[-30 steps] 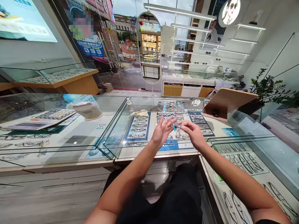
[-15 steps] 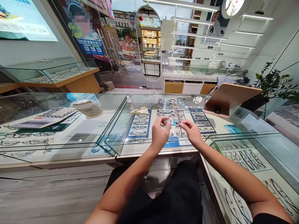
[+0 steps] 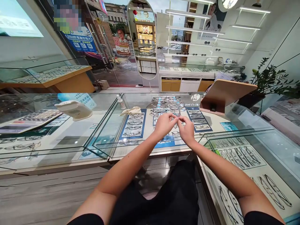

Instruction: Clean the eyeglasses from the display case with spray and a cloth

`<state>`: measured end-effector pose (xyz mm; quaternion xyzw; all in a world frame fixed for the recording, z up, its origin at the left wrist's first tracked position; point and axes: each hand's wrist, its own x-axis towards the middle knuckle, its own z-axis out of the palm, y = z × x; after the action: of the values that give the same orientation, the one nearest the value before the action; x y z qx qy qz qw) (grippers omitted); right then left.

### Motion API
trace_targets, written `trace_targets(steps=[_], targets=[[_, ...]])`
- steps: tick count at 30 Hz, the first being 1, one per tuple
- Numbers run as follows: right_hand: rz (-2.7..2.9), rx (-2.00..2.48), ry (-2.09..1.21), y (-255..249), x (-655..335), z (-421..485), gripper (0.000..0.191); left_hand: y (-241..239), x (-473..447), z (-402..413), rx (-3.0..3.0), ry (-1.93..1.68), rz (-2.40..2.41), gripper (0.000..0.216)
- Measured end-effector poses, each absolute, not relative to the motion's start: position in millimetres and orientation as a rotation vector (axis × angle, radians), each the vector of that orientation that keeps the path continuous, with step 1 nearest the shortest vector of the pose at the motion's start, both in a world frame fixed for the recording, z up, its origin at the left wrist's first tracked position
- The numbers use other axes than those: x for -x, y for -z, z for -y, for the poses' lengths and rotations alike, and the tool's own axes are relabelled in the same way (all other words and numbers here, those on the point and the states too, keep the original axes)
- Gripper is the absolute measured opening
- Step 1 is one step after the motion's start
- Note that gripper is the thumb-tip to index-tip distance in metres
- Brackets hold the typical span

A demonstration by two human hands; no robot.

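My left hand (image 3: pixel 164 124) and my right hand (image 3: pixel 186 130) are raised together over the glass display counter (image 3: pixel 110 137), fingertips meeting in a pinch. Between them they hold a thin-rimmed pair of glasses (image 3: pixel 178 120), mostly hidden by the fingers. Under the hands, inside the case, lie rows of eyeglass frames on blue-edged trays (image 3: pixel 132 125).
A small spray bottle (image 3: pixel 121 102) and a cream cloth (image 3: pixel 130 111) rest on the glass to the left. A white device (image 3: pixel 74 110) and a calculator (image 3: pixel 25 120) sit further left. A wooden stand (image 3: pixel 222 95) and a plant (image 3: pixel 272 82) are at the right.
Both hands have closed in on each other, fingers now pinched together at one point. The view has shifted a little to the right and down.
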<state>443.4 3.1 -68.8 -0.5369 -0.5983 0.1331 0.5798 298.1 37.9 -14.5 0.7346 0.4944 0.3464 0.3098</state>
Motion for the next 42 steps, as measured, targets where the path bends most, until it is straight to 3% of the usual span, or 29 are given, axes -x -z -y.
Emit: trace_targets(steps=[7,10,15,24,37,42], targets=[[1.365,1.308,-0.262,79,-463,-16,0.025,10,-325,-80,-2.125,-0.788,-1.313,0.018],[1.334,1.436,-0.178,86,-470,-21,0.014,1,-334,-108,-2.276,-0.704,-1.337,0.017],[1.693,1.671,-0.217,101,-469,-25,0.044,-14,-358,-155,-2.543,-0.398,-1.407,0.012],[1.72,1.783,-0.265,104,-474,-33,0.041,7,-387,-189,-2.744,0.001,-1.339,0.015],[1.708,1.781,-0.254,101,-474,-34,0.035,17,-391,-191,-2.787,0.084,-1.405,0.023],[1.732,1.828,-0.347,99,-473,-34,0.05,12,-398,-201,-2.779,0.057,-1.454,0.029]])
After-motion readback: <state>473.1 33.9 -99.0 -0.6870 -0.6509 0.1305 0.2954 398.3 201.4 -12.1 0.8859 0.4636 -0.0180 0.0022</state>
